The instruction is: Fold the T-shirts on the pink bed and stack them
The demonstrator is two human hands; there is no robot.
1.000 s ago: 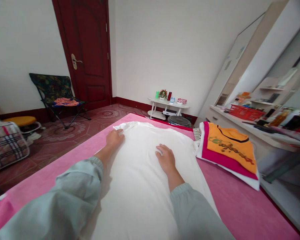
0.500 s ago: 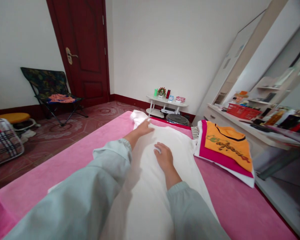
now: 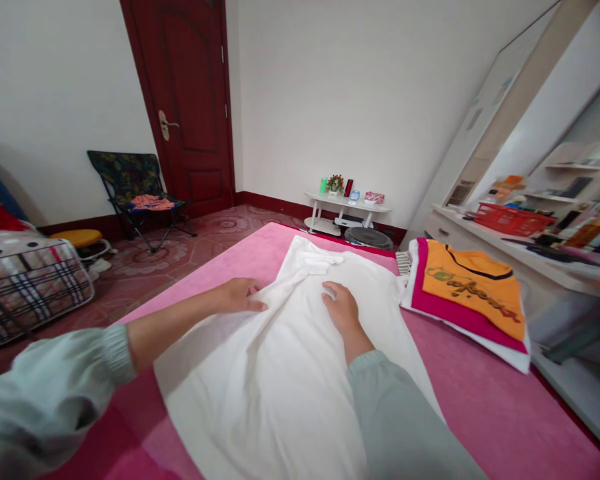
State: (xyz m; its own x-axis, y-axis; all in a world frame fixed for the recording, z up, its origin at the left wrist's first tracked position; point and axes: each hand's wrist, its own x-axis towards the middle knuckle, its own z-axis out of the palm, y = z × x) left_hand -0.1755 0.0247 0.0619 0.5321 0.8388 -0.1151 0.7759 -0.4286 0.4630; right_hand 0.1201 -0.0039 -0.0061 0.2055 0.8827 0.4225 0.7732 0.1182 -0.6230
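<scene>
A white T-shirt [image 3: 290, 373] lies spread over the pink bed cover, with creases running down its left half and a short sleeve bunched near its far end. At its left edge, my left hand [image 3: 240, 295] has the fabric between thumb and fingers, and a fold stretches from there toward the sleeve. My right hand [image 3: 343, 308] rests on the shirt right of its middle, fingers loosely bent and apart, gripping nothing.
Folded clothes, with an orange T-shirt [image 3: 473, 283] on top, are stacked on the pink bed cover [image 3: 480, 393] at right. Beyond are a dressing table with a red basket [image 3: 513, 220], a low white table [image 3: 347, 200] and a folding chair [image 3: 130, 177].
My left hand has moved left and nearer with the shirt's edge, so the shirt spreads wider to the left. The right hand stays on the shirt. The view has turned slightly left.
</scene>
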